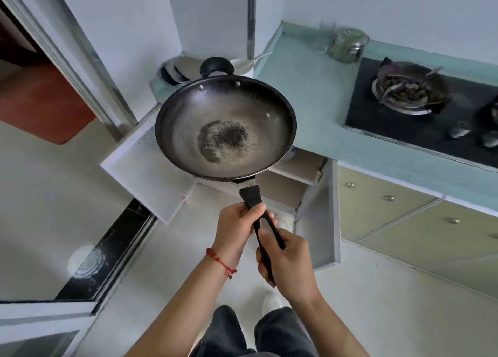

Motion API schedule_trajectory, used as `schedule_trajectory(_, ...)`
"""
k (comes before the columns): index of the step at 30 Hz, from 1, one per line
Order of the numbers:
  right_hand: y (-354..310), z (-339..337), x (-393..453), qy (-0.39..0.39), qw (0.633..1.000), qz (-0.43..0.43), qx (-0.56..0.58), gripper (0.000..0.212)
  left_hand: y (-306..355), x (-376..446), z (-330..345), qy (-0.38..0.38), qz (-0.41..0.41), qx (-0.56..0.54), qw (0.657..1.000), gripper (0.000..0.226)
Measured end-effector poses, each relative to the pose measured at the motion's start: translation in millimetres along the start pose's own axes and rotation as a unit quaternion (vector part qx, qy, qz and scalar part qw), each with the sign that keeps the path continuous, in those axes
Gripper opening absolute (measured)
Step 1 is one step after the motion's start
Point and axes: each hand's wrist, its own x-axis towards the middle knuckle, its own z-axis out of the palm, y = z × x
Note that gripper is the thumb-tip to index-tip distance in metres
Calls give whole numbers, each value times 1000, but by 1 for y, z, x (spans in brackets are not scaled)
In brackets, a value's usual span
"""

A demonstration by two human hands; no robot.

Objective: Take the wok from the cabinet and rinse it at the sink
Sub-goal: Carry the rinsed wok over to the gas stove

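Teal countertop (pixel 318 92) bearing steel canister (pixel 349 45)

Dark wok (pixel 225 127), upright, speckled residue inside

my wok (pixel 225 126) is black at the rim and handle, grey-brown inside, with a dark speckled patch at the bottom. a red cord (pixel 219 261) circles my left wrist. the surface (pixel 318 92) is pale turquoise, the hob (pixel 420 130) black. cabinet doors (pixel 151 173) are white, the drawers (pixel 382 203) pale olive with silver knobs. the floor (pixel 54 195) is off-white, with a black threshold strip (pixel 107 251). my trousers (pixel 280 332) are dark grey.
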Motion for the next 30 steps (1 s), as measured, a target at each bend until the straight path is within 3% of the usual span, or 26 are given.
schedule_trajectory(12, -23, -72, 61, 131, 991, -4, 27, 32, 3, 81, 94, -113, -56, 17, 992, 14)
schedule_trajectory(30, -50, -122, 187, 196, 980, 5, 27, 35, 26, 213, 159, -174, -95, 55, 979, 16)
